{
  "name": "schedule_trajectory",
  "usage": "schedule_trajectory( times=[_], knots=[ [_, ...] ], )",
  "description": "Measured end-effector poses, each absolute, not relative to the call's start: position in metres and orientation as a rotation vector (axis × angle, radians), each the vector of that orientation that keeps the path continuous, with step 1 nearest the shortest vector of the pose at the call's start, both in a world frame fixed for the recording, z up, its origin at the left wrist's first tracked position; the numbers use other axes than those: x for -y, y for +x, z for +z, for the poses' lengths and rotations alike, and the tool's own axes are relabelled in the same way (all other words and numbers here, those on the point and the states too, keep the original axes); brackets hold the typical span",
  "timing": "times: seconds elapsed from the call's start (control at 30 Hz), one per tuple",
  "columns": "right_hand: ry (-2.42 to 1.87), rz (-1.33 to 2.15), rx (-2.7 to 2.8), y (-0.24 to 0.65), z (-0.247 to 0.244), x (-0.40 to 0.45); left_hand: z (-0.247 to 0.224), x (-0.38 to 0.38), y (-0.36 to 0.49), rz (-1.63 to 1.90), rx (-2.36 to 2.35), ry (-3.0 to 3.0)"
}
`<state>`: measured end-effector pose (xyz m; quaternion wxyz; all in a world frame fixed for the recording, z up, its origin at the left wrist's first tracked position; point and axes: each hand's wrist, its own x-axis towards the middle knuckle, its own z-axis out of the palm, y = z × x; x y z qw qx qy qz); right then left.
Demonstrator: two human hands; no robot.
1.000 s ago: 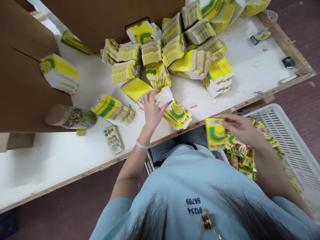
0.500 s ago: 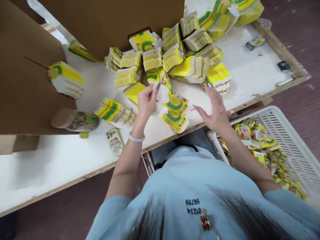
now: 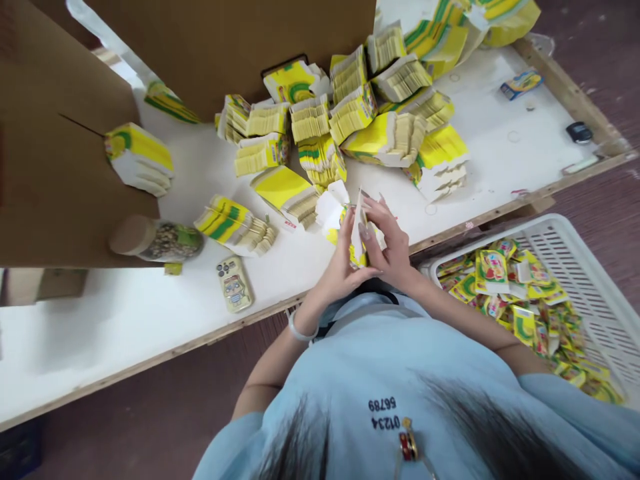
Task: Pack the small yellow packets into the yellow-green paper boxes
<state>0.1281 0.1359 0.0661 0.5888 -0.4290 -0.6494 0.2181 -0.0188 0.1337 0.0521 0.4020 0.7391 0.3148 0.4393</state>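
Note:
Near the table's front edge, my left hand (image 3: 343,257) and my right hand (image 3: 389,241) meet around a small yellow-and-white printed carton (image 3: 359,230). Its white side faces up between the fingers, and both hands are closed on it. Partly hidden behind my hands lie more flat cartons (image 3: 332,208), with white flaps showing. Just left of them rests a stack of flat yellow cartons (image 3: 285,190). Another yellow-and-green stack (image 3: 233,225) lies farther left, beside a phone in a cartoon case (image 3: 234,285).
Many bundled carton stacks (image 3: 353,113) fill the back of the white table (image 3: 125,333) against a brown cardboard box (image 3: 225,53). A jar (image 3: 173,241) lies on its side at left. A white plastic basket (image 3: 595,287) of printed cartons stands low at right.
My right hand has moved left and my left hand has come right and nearer. They were apart; now they are together on one carton, lifted from the spread-out pile.

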Motion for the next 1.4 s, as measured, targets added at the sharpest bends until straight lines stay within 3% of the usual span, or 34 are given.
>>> schedule_trajectory(
  times=[0.13, 0.53, 0.7, 0.83, 1.03, 1.4],
  knots=[
    [-1.07, 0.687, 1.401, 0.125, 0.066, -0.127, 0.04, -0.126, -0.005, 1.118, -0.813, 1.709],
    [-1.163, 0.99, 1.123, 0.119, 0.056, -0.118, 0.061, -0.114, -0.016, 1.035, -1.214, 1.528],
    [-1.101, 1.095, 0.965, 0.119, 0.051, -0.106, 0.061, -0.102, -0.008, 1.166, -1.216, 1.292],
    [-1.056, 1.179, 1.053, 0.132, 0.049, -0.093, 0.053, -0.082, -0.011, 1.256, -1.243, 1.162],
    [-1.045, 1.502, 1.286, 0.16, 0.048, -0.079, 0.046, -0.057, -0.025, 1.0, -1.089, 1.086],
    [-1.021, 1.234, 1.542, 0.161, 0.042, -0.074, 0.043, -0.064, -0.025, 1.127, -1.046, 1.24]
  ],
)
